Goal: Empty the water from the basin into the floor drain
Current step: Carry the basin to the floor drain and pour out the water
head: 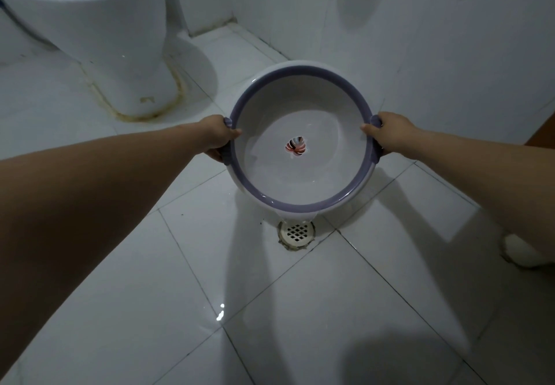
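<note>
A round white basin point(303, 201) with a purple rim hangs tilted toward me above the white tiled floor, a small striped picture printed at its bottom. My left hand point(217, 138) grips its left handle and my right hand point(389, 135) grips its right handle. Water pools in the lower part and spills in a thin sheet over the near rim. Directly below that rim lies the round floor drain point(296, 233) with a white lattice grate, its far edge hidden by the basin.
A white toilet point(99, 39) stands at the back left, with stains around its base. White tiled walls point(435, 39) close in behind and to the right. A wooden door edge point(543, 132) and a white foot or slipper point(522, 254) show at the right. The floor tiles look wet.
</note>
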Available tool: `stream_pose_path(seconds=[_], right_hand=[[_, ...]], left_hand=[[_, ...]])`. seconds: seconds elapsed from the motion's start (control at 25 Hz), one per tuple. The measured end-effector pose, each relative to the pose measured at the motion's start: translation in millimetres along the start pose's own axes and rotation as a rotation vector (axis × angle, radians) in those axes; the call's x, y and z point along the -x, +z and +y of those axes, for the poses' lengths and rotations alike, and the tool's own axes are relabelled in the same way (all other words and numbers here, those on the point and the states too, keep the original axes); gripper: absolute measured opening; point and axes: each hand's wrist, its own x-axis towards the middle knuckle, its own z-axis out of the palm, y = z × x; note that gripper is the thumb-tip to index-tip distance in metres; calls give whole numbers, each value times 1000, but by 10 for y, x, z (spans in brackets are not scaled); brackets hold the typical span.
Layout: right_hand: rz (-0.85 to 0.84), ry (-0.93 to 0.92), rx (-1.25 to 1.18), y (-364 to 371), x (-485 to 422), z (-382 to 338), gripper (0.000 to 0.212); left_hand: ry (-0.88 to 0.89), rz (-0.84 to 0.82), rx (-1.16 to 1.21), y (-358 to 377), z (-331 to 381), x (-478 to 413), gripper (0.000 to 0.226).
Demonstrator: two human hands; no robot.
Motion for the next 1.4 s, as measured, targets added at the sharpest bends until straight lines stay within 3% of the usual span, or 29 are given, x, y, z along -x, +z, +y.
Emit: stream_pose_path(seconds=[0.4,0.88,1.4], right_hand=[[-43,6,-49,31,-8,70,44],[-53,-30,-84,67,-70,126,28],[-86,-74,-100,54,-148,173,30]], left_hand=[[-12,-35,2,46,-85,-16,39],[-16,-54,16,13,-128,-32,38],[-2,-113,42,-49,-176,-73,40]])
